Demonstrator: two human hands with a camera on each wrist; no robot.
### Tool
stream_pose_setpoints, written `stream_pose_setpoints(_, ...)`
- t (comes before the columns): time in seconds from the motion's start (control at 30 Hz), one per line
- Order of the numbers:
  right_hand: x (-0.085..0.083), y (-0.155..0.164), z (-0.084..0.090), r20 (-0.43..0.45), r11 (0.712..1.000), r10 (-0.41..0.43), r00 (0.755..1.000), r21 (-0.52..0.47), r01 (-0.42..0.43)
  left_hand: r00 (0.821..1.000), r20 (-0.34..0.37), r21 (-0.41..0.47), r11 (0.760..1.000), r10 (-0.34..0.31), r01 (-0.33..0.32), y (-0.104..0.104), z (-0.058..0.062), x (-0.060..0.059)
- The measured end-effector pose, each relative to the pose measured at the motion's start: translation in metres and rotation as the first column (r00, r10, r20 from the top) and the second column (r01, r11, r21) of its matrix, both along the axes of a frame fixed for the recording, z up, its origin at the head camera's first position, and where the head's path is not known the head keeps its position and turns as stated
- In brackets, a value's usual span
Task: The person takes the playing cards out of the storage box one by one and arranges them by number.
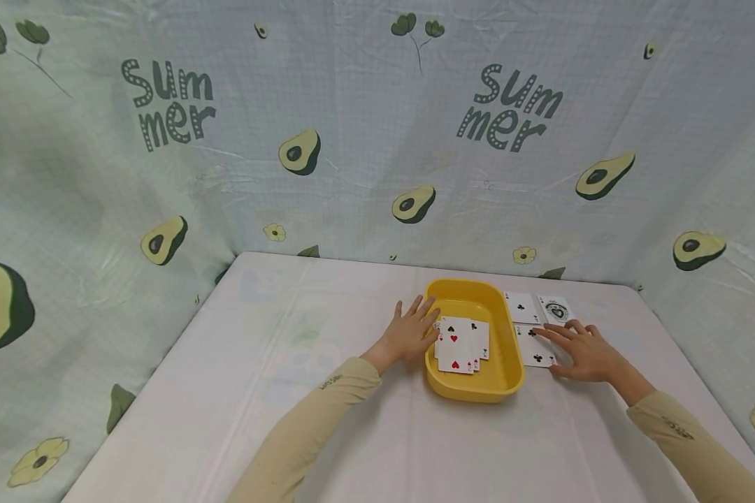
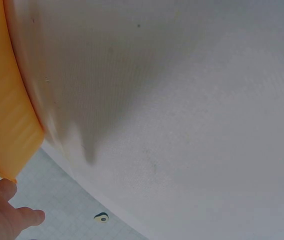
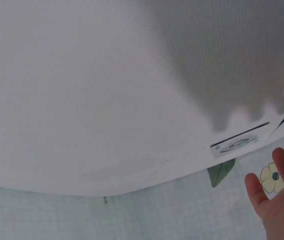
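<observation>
Left hand (image 1: 410, 331) lies flat with fingers spread, resting against the left rim of the yellow tray (image 1: 505, 374), gripping nothing. Inside that tray sits a loose stack of cards (image 1: 459, 346), red hearts showing on the top one. Over on the other side, the right hand (image 1: 584, 349) is stretched out flat too, fingertips pressing on a clubs card (image 1: 535, 347) lying on the worktop (image 1: 289, 391) just right of the tray. Two more cards (image 1: 537, 307) lie side by side just beyond it, near the avocado-print cloth (image 1: 365, 140) at the back.
</observation>
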State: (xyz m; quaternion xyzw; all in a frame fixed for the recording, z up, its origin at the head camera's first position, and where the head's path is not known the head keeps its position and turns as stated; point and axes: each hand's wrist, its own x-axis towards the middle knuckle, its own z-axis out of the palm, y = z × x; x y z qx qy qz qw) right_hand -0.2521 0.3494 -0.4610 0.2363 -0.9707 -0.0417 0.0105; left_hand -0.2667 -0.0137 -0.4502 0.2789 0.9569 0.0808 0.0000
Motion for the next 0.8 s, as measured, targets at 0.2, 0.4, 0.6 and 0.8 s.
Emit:
stream_pose_setpoints(0.2, -0.001, 0.001, -0.001, -0.026, 1.000, 0.020, 0.999, 0.006, -0.019, 1.000, -0.005, 0.002, 1.000, -0.005, 0.005, 0.000, 0.000, 0.000)
stream_pose_setpoints(0.4, 0.000, 0.000, 0.001, -0.010, 1.000, 0.015, 1.000, 0.013, -0.015, 1.000, -0.007, 0.009, 1.000, -0.005, 0.005, 0.000, 0.001, 0.000)
stream_pose_setpoints(0.6, 0.001, -0.003, 0.009, -0.035, 1.000, 0.025, 0.999, 0.007, -0.025, 1.000, -0.007, 0.009, 1.000, 0.001, -0.001, -0.001, 0.001, 0.000)
stream_pose_setpoints(0.8, 0.003, -0.006, 0.019, -0.135, 0.998, 0.037, 0.990, -0.044, -0.043, 1.000, -0.018, 0.001, 1.000, -0.007, 0.007, -0.001, 0.000, 0.000)
